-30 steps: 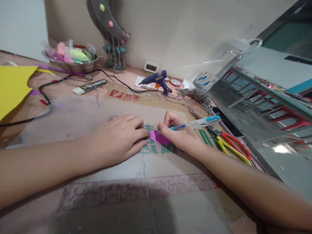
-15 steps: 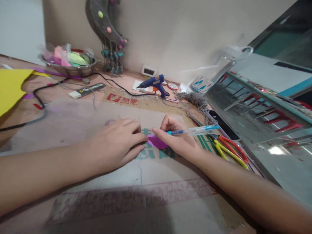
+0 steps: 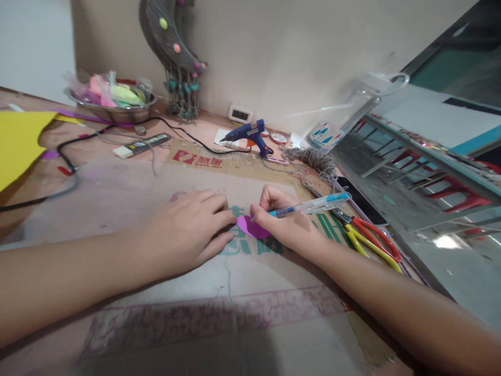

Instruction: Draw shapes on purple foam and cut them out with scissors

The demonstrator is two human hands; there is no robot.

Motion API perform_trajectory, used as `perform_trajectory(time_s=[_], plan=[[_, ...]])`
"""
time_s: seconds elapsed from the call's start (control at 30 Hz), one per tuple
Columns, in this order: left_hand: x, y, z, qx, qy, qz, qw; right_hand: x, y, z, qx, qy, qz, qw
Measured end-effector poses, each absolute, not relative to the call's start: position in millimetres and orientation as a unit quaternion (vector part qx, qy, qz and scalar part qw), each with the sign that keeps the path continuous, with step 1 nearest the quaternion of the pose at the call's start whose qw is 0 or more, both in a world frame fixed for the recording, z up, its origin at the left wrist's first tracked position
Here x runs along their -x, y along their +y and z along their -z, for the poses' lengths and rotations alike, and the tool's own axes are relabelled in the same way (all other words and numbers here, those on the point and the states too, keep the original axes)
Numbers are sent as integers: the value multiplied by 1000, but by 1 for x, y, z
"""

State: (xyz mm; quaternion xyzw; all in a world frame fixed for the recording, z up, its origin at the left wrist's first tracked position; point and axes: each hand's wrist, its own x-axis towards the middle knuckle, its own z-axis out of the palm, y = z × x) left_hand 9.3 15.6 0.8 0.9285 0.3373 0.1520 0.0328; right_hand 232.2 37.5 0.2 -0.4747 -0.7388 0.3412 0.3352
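A pinkish table [image 3: 97,150] is carrying a broad piece of cardboard [image 3: 238,166] across its middle. At the far left a metal bowl [image 3: 113,114] is standing, with a yellow sheet [image 3: 19,143] lying nearer. A black cable [image 3: 178,128] is winding across. A white digital clock [image 3: 240,113] is standing behind 2 red-rimmed discs [image 3: 278,138]; gray yarn [image 3: 313,163] and a phone [image 3: 362,201] are lying toward the right edge.

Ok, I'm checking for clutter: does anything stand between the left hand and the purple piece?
Nothing visible: the left hand is at the left edge of the purple piece. The right hand, holding the pen, is on the other side.
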Motion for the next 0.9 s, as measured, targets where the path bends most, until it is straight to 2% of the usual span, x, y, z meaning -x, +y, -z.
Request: perform_trajectory(time_s=[0.47,0.9], plan=[[-11,13,-7,-922,355,-138,73,-230,37,-1,483,-760,-294,321],[-11,14,-9,-931,338,-130,48,-232,40,3,473,-752,-325,324]])
